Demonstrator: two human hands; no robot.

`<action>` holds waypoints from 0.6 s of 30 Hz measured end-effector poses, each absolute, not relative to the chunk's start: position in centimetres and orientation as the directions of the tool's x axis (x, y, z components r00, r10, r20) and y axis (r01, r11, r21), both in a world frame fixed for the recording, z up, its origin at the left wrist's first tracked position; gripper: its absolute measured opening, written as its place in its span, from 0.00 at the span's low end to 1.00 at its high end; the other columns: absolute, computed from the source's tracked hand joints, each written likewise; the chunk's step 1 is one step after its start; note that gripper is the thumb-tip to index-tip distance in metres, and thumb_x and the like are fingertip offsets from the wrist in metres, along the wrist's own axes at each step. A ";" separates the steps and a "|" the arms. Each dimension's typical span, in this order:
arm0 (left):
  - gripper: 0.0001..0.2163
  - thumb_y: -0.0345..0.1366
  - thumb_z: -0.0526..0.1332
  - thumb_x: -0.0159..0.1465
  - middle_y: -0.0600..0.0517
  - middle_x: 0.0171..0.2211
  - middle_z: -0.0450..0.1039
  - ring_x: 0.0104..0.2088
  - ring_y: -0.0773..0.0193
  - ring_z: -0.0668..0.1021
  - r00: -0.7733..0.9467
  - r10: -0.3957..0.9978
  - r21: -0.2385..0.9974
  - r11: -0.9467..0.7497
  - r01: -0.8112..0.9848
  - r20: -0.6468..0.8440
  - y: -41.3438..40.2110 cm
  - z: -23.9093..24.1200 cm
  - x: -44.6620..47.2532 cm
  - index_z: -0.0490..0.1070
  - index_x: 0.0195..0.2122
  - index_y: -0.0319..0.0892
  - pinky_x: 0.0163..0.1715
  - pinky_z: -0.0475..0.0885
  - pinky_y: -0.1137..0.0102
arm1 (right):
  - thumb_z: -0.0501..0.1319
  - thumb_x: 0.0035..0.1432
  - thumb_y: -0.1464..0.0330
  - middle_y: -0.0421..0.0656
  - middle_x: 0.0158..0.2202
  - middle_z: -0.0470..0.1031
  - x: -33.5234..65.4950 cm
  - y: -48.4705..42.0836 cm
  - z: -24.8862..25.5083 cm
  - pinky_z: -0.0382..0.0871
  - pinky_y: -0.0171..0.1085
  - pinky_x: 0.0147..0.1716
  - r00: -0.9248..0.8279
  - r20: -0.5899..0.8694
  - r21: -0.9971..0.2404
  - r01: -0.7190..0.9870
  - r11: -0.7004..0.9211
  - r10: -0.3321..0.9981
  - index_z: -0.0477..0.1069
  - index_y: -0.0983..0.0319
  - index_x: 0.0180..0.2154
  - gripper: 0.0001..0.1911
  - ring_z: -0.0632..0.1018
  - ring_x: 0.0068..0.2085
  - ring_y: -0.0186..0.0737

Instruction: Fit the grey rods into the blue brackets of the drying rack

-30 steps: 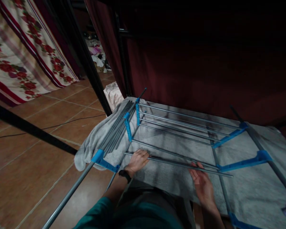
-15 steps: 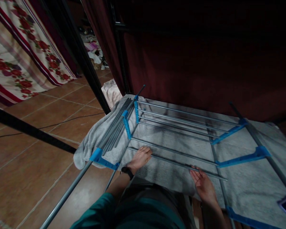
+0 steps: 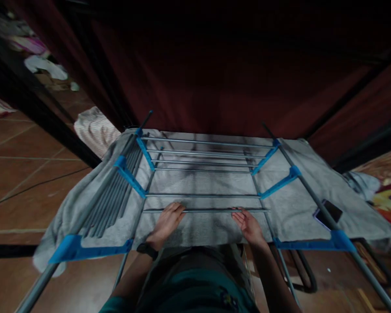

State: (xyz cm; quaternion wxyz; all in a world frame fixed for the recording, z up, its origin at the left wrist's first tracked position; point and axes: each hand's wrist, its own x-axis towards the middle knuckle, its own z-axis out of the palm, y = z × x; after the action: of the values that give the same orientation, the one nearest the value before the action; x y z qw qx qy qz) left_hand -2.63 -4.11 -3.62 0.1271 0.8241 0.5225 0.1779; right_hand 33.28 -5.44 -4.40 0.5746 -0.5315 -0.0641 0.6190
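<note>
A loose grey metal rod (image 3: 208, 211) lies crosswise in front of me over the grey cloth, close to the near crossbar of a drying rack. My left hand (image 3: 170, 219) curls over it left of its middle, knuckles up. Toward its right end, my right hand (image 3: 249, 225) holds it from below, palm turned up and fingertips at the rod. The rack has grey side tubes (image 3: 316, 198) and blue plastic brackets (image 3: 280, 182). Several rods (image 3: 195, 142) span its far part. More loose rods (image 3: 112, 200) lie bundled on the left.
A grey cloth (image 3: 198, 230) covers the surface under the rack. A phone (image 3: 328, 214) lies on it at the right, by the side tube. Behind hangs a dark red curtain (image 3: 195, 95). A dark post (image 3: 45, 104) slants at the left, and a cable (image 3: 35, 187) crosses the tiled floor.
My view has turned to the right, bringing the phone and the rack's right side fully into sight. Both hands stay at the same rod, which now appears level.
</note>
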 end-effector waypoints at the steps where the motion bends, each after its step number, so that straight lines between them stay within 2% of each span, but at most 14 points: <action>1: 0.13 0.40 0.55 0.72 0.45 0.45 0.78 0.48 0.52 0.77 0.396 0.903 0.401 -0.429 0.809 0.165 -4.0 -3.7 -2.7 0.78 0.49 0.44 0.52 0.74 0.58 | 0.63 0.55 0.72 0.46 0.36 0.84 33.2 -5.4 -4.1 0.82 0.37 0.38 0.221 -0.590 -0.686 -0.645 -0.338 0.776 0.74 0.60 0.36 0.04 0.84 0.35 0.41; 8: 0.13 0.41 0.56 0.71 0.45 0.43 0.78 0.47 0.52 0.78 0.415 0.899 0.414 -0.435 0.800 0.142 -3.5 -3.0 -2.6 0.79 0.46 0.45 0.51 0.74 0.58 | 0.61 0.55 0.68 0.44 0.29 0.82 33.1 -5.1 -3.8 0.80 0.40 0.40 0.230 -0.605 -0.695 -0.620 -0.365 0.762 0.72 0.59 0.32 0.01 0.84 0.33 0.43; 13: 0.13 0.40 0.57 0.70 0.45 0.44 0.78 0.48 0.51 0.78 0.399 0.913 0.403 -0.400 0.823 0.090 -3.3 -2.8 -2.5 0.80 0.46 0.45 0.52 0.74 0.58 | 0.58 0.59 0.64 0.46 0.32 0.83 33.2 -5.3 -3.5 0.79 0.41 0.42 0.186 -0.634 -0.709 -0.528 -0.468 0.751 0.70 0.58 0.31 0.06 0.83 0.35 0.43; 18: 0.13 0.39 0.57 0.70 0.44 0.46 0.78 0.49 0.51 0.78 0.412 0.909 0.414 -0.402 0.817 0.070 -3.1 -2.9 -2.7 0.80 0.47 0.44 0.52 0.74 0.58 | 0.54 0.61 0.63 0.49 0.36 0.84 33.5 -5.5 -2.8 0.78 0.38 0.39 0.119 -0.656 -0.714 -0.416 -0.563 0.745 0.75 0.62 0.34 0.13 0.83 0.34 0.41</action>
State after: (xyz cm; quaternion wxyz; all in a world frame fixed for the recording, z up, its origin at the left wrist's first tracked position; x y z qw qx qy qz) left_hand -2.73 -3.08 -2.88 0.1597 0.8249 0.5229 0.1437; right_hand 33.45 -5.50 -2.80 0.4471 -0.5996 -0.1371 0.6495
